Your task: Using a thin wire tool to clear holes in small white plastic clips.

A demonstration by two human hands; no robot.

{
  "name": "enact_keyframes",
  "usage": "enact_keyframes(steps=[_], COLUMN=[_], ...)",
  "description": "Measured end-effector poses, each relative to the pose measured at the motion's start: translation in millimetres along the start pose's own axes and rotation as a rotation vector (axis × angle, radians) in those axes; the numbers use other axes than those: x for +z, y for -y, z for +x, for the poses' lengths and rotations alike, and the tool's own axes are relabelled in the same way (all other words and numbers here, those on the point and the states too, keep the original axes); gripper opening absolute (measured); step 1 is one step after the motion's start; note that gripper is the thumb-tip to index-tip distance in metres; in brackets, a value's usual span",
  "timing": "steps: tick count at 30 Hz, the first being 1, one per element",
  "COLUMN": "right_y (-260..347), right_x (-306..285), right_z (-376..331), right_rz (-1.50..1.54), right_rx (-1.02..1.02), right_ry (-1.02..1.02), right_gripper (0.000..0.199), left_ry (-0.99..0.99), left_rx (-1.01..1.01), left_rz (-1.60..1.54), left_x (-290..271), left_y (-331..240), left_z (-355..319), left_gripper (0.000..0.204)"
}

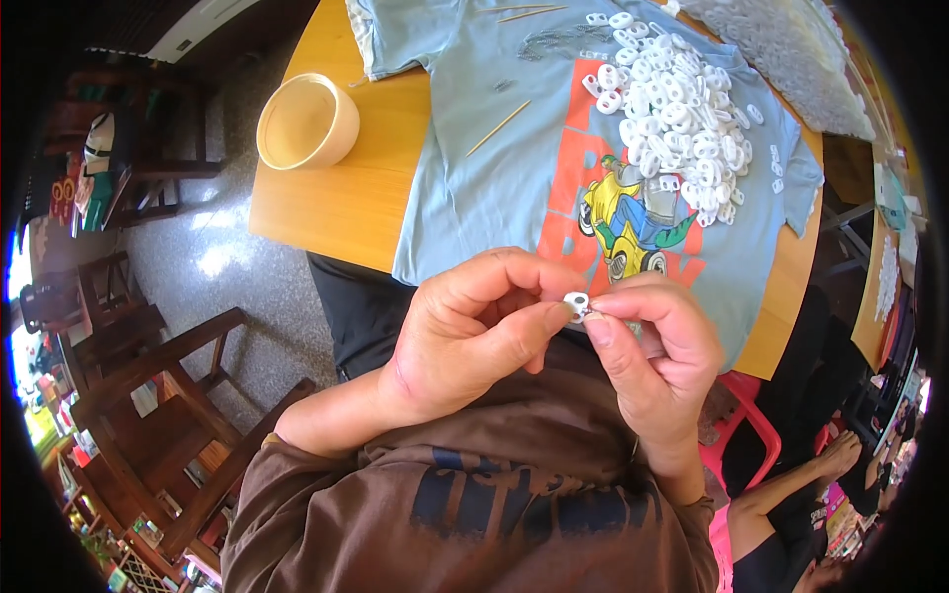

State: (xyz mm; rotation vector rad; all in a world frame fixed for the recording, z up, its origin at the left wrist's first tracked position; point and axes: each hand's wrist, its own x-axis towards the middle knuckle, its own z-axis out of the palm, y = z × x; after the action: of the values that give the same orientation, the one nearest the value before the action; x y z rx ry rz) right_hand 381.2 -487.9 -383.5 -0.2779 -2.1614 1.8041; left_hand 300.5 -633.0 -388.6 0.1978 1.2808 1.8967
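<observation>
Just before the near edge of the surface [390,203], left hand [470,331] and right hand [660,351] pinch one small white piece [576,300].

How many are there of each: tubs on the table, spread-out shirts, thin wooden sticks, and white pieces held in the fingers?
Tub: 1
Blue shirt: 1
Thin wooden sticks: 3
White piece at the fingertips of the left hand: 1
Total: 6

The white heap overlaps too much to count, so it is left out.
</observation>
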Motion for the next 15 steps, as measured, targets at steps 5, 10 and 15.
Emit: enact_keyframes(steps=[5,10,15], right_y=[-5,-1,-24], right_x=[-4,-20,-70], right_z=[-1,2,5], right_rz=[0.032,-0.091,-0.418], right_rx=[0.044,0.013,0.010], right_ry=[0.074,0.040,-0.294], right_gripper=[0.011,0.014,0.015], left_ry=[0.018,-0.066,-0.168], left_rx=[-0.014,0.061,0.123], left_rz=[0.087,0.080,0.097], left_x=[-4,-7,-12], left_y=[3,5,5], left_z=[2,6,17], left_gripper=[0.018,0.018,0.015])
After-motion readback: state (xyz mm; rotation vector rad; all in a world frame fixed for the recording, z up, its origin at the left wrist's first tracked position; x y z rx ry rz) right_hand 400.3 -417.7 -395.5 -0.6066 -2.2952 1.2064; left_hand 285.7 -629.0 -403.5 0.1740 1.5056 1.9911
